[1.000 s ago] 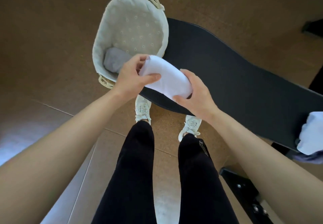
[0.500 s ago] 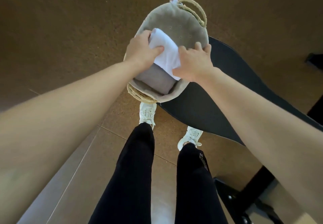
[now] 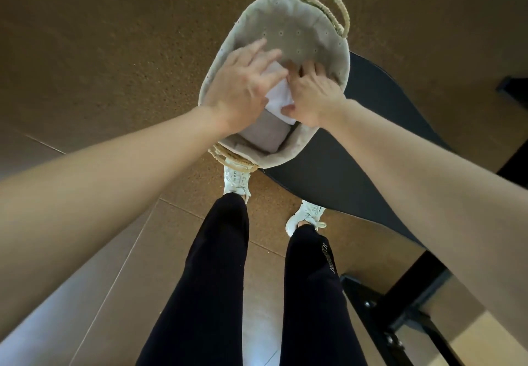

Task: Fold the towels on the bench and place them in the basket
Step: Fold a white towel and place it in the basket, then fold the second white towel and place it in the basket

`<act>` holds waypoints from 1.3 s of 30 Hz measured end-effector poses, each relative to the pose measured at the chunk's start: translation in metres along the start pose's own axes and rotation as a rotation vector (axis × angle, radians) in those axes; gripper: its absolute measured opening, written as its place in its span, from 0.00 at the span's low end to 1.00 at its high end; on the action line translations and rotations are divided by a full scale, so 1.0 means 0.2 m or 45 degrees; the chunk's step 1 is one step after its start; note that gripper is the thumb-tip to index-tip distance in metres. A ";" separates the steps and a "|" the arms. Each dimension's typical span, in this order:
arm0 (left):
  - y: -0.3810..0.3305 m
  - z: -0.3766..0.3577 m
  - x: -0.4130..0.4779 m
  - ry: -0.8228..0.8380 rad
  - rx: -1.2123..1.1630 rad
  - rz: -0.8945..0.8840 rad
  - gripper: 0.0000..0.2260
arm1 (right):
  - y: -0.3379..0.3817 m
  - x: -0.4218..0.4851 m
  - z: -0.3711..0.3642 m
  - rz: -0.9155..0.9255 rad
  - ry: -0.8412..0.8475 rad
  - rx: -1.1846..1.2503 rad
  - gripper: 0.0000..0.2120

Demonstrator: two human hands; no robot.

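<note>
A: The white towel point(image 3: 279, 100) is inside the basket point(image 3: 300, 37), folded, and both of your hands are on it. Only a narrow part of it shows between them.

B: What do my fingers do?

A: Your left hand point(image 3: 243, 85) lies flat on the towel with the fingers spread apart and a little blurred. Your right hand point(image 3: 313, 94) is at the other side of the towel, the fingers curved down and close together, the thumb touching the towel's near corner. I cannot tell if this hand grips the cloth or only presses on it.

B: Is there something else in the basket?

A: Yes, 1 grey towel point(image 3: 268, 132) lies folded at the near end of the basket. The white towel sits just beyond it, and its near edge seems to overlap the grey one.

B: And where does the basket stand?

A: It stands at the end of the black bench point(image 3: 343, 165), and its left side hangs over the brown floor point(image 3: 100, 51). It has 2 woven handles: the far handle point(image 3: 328, 5) stands up at the top, the near handle point(image 3: 231, 160) is just above your left shoe point(image 3: 237, 178). Your right shoe point(image 3: 305, 215) is beside the bench edge.
</note>
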State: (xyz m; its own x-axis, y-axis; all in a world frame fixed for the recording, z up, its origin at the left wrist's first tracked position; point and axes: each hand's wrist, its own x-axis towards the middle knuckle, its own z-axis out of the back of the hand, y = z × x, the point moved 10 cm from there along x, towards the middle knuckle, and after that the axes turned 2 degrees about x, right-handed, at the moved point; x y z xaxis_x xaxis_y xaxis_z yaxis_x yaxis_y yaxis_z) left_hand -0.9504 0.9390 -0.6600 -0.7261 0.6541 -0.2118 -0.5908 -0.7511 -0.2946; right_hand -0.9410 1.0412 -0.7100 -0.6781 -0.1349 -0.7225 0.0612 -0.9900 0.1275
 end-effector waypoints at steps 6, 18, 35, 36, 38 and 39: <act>0.07 -0.21 -0.11 0.377 0.226 -0.037 0.52 | 0.12 -0.20 -0.05 0.083 -0.356 0.034 0.45; 0.07 -0.23 -0.08 0.381 0.140 0.050 0.58 | 0.18 -0.16 -0.20 -0.122 -0.258 -0.023 0.43; -0.83 -0.02 -0.16 0.153 -0.618 0.060 0.08 | -0.45 -1.24 -0.53 -0.522 -1.017 1.042 0.14; -0.95 -0.06 -0.15 0.208 -0.647 0.044 0.08 | -0.55 -1.30 -0.61 -0.585 -0.992 1.070 0.14; -1.18 -0.15 -0.12 0.300 -0.682 0.026 0.08 | -0.75 -1.43 -0.78 -0.709 -0.938 1.133 0.15; -1.29 -0.19 -0.10 0.339 -0.694 0.023 0.08 | -0.86 -1.49 -0.86 -0.771 -0.908 1.165 0.15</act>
State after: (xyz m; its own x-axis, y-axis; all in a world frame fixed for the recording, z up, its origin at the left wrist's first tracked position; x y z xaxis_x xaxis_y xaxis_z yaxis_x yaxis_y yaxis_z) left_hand -0.7695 1.1237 -0.6158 -0.5800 0.6942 -0.4263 -0.2627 -0.6547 -0.7088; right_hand -0.6225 1.2443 -0.6336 -0.6759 0.6501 -0.3472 -0.7138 -0.4601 0.5280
